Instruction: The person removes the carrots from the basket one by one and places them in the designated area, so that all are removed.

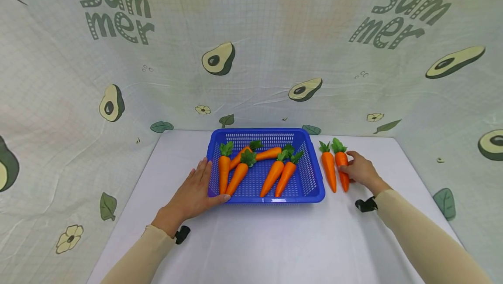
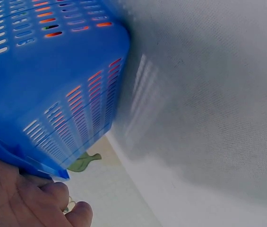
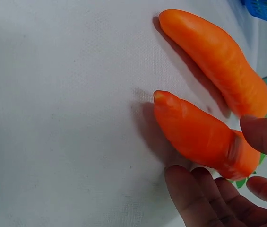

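Note:
A blue plastic basket (image 1: 264,199) with slotted walls holds several orange carrots (image 1: 237,178) with green leafy tops. My left hand (image 1: 192,192) rests against its front-left corner, fingers extended along the left rim and thumb lying over the front rim. To the right of the basket, two carrots lie side by side, tips toward me. My right hand (image 1: 360,169) holds the outer carrot (image 3: 197,132), thumb on one side and fingers on the other. The inner carrot (image 3: 213,54) lies apart from the fingers, close to the basket.
A white-covered table (image 1: 275,244) lies under everything. Behind and beside it hangs a pale cloth (image 1: 255,22) printed with avocados, leaves and lettering. Small black wrist devices sit below the left hand (image 1: 182,234) and right hand (image 1: 366,204).

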Motion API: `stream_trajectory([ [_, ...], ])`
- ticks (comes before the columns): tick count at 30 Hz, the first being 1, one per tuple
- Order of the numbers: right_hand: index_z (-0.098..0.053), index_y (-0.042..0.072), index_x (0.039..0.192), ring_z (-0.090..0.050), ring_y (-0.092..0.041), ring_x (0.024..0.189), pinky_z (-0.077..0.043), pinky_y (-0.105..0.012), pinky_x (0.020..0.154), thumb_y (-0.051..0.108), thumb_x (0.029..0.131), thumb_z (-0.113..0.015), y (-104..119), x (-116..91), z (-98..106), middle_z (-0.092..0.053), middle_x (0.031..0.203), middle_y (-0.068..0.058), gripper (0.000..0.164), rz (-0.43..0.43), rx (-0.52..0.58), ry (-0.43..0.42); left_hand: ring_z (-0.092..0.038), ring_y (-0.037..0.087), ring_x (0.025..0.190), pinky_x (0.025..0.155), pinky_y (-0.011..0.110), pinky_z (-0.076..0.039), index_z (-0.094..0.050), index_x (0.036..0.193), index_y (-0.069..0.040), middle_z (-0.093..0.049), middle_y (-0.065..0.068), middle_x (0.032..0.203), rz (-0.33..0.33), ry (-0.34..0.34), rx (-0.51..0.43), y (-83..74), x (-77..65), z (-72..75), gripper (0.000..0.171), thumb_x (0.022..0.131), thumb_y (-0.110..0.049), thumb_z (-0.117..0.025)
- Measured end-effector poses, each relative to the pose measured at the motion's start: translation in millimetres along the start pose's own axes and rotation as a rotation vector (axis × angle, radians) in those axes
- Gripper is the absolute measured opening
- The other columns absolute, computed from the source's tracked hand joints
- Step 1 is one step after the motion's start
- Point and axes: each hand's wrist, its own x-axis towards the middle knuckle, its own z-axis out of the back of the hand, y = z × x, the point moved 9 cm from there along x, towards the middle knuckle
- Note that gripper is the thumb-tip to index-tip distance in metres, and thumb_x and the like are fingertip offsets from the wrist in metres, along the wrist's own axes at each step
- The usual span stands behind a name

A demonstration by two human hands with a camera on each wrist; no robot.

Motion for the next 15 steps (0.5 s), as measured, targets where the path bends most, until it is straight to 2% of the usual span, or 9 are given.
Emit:
stream_trajectory([
  [15, -0.021, -0.003, 0.151, -0.066, -0.028, 0.089, -0.061, -0.034, 0.071, 0.028, 0.094, -0.063, 1.9, -0.5, -3.8, -0.047, 0.131, -0.035, 0.078, 0.011, -0.017, -0.013, -0.007, 0.03, 0.153, 0.122, 0.052, -0.015, -0.003, 0.157, -0.006, -0.001, 0.013, 0.165, -0.005, -0.011, -0.004, 0.6, -0.2, 0.3, 0.126, 0.072, -0.094, -0.033],
])
